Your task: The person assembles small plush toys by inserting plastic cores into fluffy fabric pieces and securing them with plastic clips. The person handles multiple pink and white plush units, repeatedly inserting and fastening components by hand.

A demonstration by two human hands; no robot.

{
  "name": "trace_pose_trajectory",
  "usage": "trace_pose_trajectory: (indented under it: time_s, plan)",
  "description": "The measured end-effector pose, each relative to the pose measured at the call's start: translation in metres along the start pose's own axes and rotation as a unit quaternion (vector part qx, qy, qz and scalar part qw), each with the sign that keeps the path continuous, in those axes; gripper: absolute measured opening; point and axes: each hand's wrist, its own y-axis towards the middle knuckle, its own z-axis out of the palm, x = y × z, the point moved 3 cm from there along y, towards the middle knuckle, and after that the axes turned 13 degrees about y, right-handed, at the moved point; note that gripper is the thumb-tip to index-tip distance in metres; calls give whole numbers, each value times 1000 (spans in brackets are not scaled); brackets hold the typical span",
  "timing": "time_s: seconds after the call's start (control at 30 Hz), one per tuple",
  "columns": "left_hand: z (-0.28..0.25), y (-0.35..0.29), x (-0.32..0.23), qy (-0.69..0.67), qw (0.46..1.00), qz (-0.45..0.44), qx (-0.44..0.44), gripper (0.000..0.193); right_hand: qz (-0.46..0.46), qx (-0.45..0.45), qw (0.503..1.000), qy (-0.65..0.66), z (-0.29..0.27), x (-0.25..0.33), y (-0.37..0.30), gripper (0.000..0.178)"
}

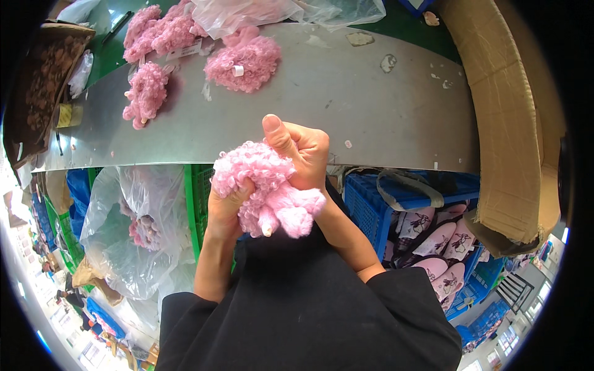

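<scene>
A curly pink plush toy [257, 176] is held above my lap, just before the table's near edge. My left hand [228, 203] is closed around its left side, with the thumb pressed into the fur. The toy's smoother limbs hang down to the right, and one has a small pale tip. Against its upper right side, my right hand [300, 151] is curled into a fist with the thumb raised. Whatever its fingers may hold is hidden. On the table lie more pink plush toys: one alone [146, 94], one with a white tag [244, 63], and a heap [164, 31] farther back.
The grey metal table [371, 105] spans the front. Clear plastic bags [260, 12] lie at its back. A cardboard box [495, 111] stands at the right. Below are a blue crate [368, 201] with pink printed pieces [433, 241] and, left, a clear bag [111, 241].
</scene>
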Motion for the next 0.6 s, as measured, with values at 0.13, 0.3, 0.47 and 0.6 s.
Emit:
trace_pose_trajectory:
  time_s: [0.13,0.3,0.47,0.6]
  plan:
    - [0,3,0,3,1000,0,-2,43,-7,2,1000,-9,-2,-1,0,53]
    - [-8,0,0,-38,999,-9,6,43,-13,10,1000,-23,1,3,-1,53]
    - [-14,-3,7,-81,996,-14,31,53,-22,7,999,-40,3,2,-1,54]
    - [-7,-4,-2,-32,999,-14,8,56,-19,1,999,-43,0,0,0,53]
